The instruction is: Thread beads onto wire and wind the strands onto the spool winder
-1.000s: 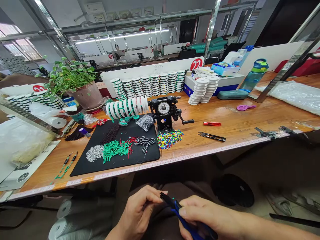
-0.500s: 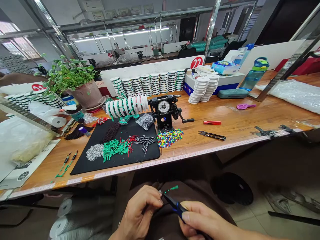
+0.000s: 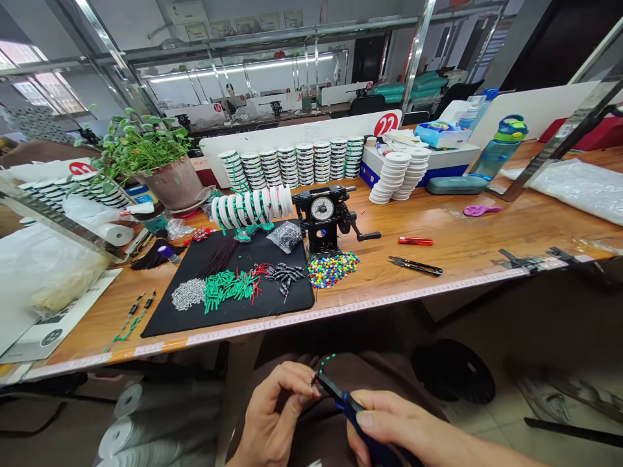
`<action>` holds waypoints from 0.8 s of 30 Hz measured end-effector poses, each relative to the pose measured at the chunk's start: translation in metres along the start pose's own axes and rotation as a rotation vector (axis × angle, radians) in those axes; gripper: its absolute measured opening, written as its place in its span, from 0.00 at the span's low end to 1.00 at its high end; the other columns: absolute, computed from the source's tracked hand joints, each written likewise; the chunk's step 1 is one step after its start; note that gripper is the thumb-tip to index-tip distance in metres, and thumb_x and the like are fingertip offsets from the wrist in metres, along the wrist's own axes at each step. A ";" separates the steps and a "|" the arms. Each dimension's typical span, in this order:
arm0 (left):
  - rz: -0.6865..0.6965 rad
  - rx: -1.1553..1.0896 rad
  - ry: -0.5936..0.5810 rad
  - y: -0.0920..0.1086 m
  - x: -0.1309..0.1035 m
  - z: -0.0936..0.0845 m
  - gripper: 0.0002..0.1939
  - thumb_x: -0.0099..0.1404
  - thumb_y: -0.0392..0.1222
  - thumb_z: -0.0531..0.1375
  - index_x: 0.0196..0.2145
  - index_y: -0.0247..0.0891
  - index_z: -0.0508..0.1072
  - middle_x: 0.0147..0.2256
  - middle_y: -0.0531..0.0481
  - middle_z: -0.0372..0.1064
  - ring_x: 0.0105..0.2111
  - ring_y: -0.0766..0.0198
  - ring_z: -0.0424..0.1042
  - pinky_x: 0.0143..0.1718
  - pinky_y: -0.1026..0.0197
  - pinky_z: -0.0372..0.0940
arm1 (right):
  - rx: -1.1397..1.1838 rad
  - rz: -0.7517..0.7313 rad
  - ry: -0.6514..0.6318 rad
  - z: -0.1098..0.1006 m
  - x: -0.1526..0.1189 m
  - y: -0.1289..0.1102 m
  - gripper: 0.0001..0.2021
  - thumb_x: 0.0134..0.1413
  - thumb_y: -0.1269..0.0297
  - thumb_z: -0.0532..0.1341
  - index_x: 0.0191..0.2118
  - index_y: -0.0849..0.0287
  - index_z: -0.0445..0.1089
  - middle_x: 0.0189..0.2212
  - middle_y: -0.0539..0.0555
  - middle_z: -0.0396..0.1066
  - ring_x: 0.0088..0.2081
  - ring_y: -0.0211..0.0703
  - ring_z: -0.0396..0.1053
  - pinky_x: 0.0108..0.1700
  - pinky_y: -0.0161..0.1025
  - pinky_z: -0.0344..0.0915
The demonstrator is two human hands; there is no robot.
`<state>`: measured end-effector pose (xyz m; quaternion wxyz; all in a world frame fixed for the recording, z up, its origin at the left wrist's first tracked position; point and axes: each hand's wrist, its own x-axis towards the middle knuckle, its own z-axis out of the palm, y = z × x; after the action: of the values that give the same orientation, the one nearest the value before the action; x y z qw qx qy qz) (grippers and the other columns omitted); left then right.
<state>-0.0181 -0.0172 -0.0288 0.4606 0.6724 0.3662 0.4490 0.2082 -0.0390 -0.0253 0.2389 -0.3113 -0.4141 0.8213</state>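
My right hand [image 3: 389,418] is wrapped round a pair of pliers [image 3: 346,403] with dark jaws and blue handles. The jaws point left and reach the fingertips of my left hand [image 3: 277,405]. Thumb and forefinger of that hand pinch a thin line [image 3: 324,361] strung with small green pieces, which curves up beyond the plier tips. A small dark bit shows where jaws and fingertips meet, too small to make out. Both hands are above my lap, in front of the table edge.
On the table, a black mat [image 3: 160,310] carries green tubes [image 3: 228,288], silver bits [image 3: 189,295] and black floats [image 3: 286,275]. Behind are a hand-crank winder [image 3: 322,217] with white spools and multicoloured beads [image 3: 333,269]. Thread snips [image 3: 415,265] and a red tube [image 3: 415,240] are to the right.
The line's green pieces now arc upward instead of pointing right, and look more spread out. The pliers stay at my left fingertips. The view has shifted slightly.
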 end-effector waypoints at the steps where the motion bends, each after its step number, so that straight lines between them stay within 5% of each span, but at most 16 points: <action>1: -0.029 -0.019 0.024 0.001 0.000 0.001 0.06 0.72 0.40 0.58 0.36 0.42 0.73 0.31 0.51 0.74 0.36 0.65 0.75 0.39 0.66 0.72 | -0.077 0.014 -0.002 -0.001 -0.004 -0.007 0.27 0.55 0.37 0.58 0.31 0.62 0.67 0.28 0.52 0.64 0.30 0.36 0.60 0.34 0.33 0.56; 6: -0.069 -0.010 0.060 0.002 -0.002 -0.001 0.06 0.72 0.38 0.58 0.36 0.42 0.74 0.32 0.49 0.75 0.40 0.61 0.78 0.41 0.64 0.73 | -0.422 -0.019 0.067 -0.002 -0.014 -0.031 0.22 0.60 0.41 0.53 0.34 0.57 0.66 0.36 0.53 0.64 0.40 0.44 0.62 0.46 0.39 0.61; 11: 0.030 0.027 0.013 0.002 0.001 -0.002 0.06 0.72 0.39 0.57 0.37 0.43 0.75 0.30 0.51 0.75 0.38 0.64 0.77 0.43 0.66 0.72 | -0.595 -0.078 0.125 -0.007 -0.004 -0.020 0.15 0.65 0.51 0.50 0.34 0.57 0.61 0.36 0.52 0.61 0.39 0.43 0.59 0.44 0.39 0.60; 18: 0.038 0.078 -0.082 -0.002 0.001 -0.002 0.06 0.72 0.37 0.57 0.38 0.43 0.74 0.32 0.51 0.75 0.37 0.65 0.75 0.43 0.65 0.71 | -0.581 -0.064 0.113 -0.009 0.000 -0.013 0.12 0.63 0.58 0.52 0.30 0.56 0.55 0.33 0.49 0.58 0.37 0.40 0.56 0.40 0.37 0.57; 24: 0.031 0.120 -0.119 -0.007 -0.002 -0.001 0.07 0.72 0.35 0.56 0.39 0.42 0.73 0.34 0.50 0.74 0.36 0.65 0.75 0.40 0.65 0.71 | -0.201 -0.063 0.178 -0.001 0.007 0.007 0.25 0.55 0.39 0.59 0.27 0.56 0.54 0.23 0.45 0.51 0.27 0.34 0.49 0.29 0.33 0.50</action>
<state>-0.0205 -0.0166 -0.0360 0.4332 0.7299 0.3539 0.3927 0.2026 -0.0377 -0.0339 0.2678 -0.3923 -0.4811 0.7368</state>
